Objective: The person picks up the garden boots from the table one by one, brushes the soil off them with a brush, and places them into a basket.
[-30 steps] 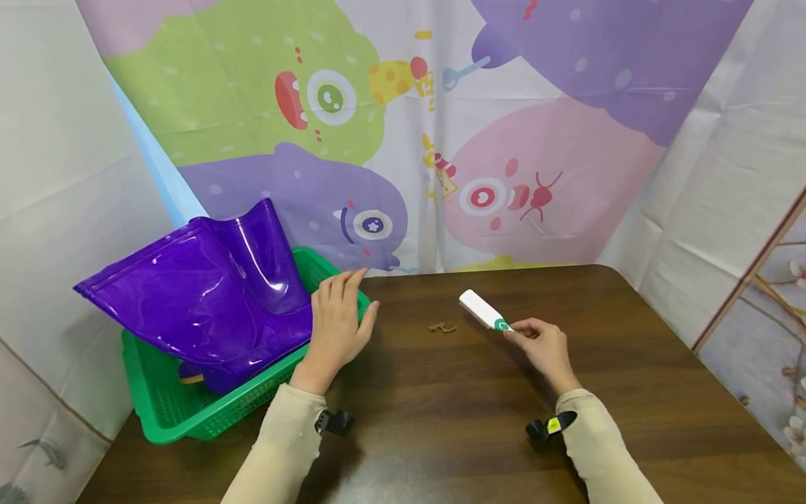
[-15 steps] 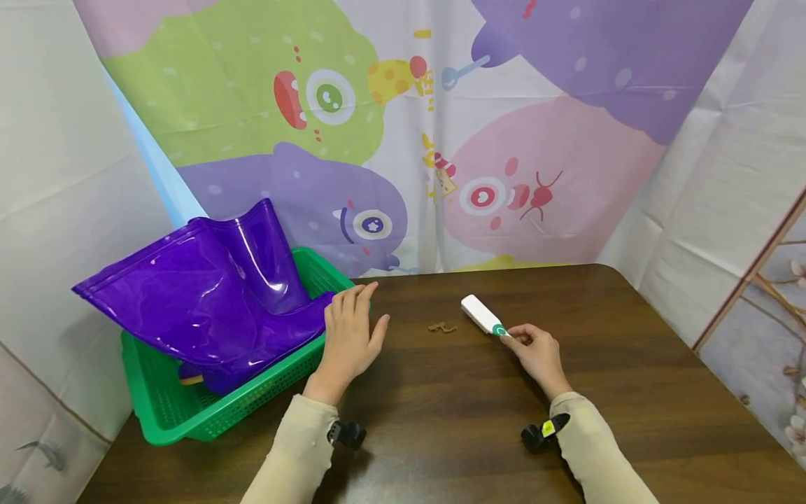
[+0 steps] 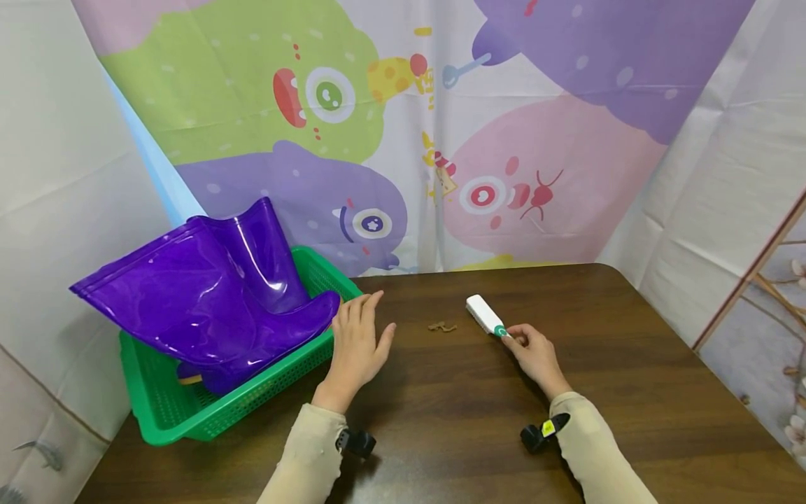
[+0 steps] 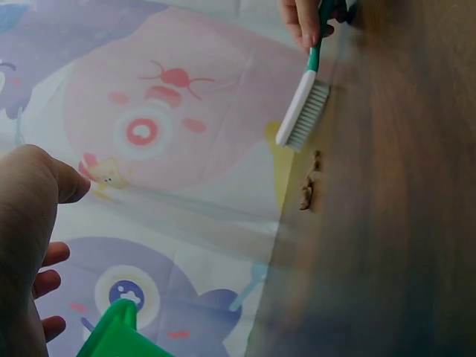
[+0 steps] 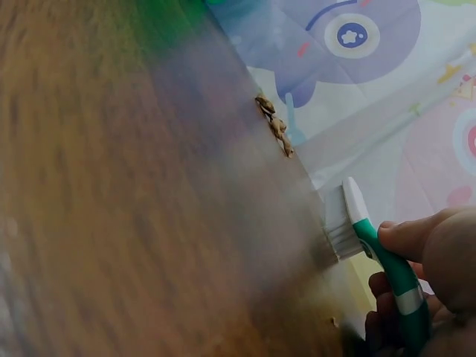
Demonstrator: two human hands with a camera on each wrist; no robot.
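My right hand (image 3: 534, 355) grips the green handle of a white-headed brush (image 3: 483, 314). In the right wrist view the brush (image 5: 353, 216) has pale bristles pointing toward the table, with the thumb along its handle. Left of the brush head lies a small brown clump (image 3: 442, 327) of knobbly bits on the table. My left hand (image 3: 357, 343) is held with fingers extended and thumb apart, beside the right end of a green basket (image 3: 252, 399). Nothing is in that hand. Shiny purple rubber boots (image 3: 208, 294) lie in the basket, one toe close to the left fingers.
The dark wooden table (image 3: 453, 434) runs back to a cartoon-printed curtain (image 3: 378, 126). White cloth hangs at the left, and a flowered panel (image 3: 774, 308) stands at the right. A tiny brown speck (image 5: 334, 322) lies near the brush in the right wrist view.
My left hand has moved right and slightly toward me, away from the basket, uncovering the boot's toe. The brush has shifted slightly right and down. The brown clump has stayed put.
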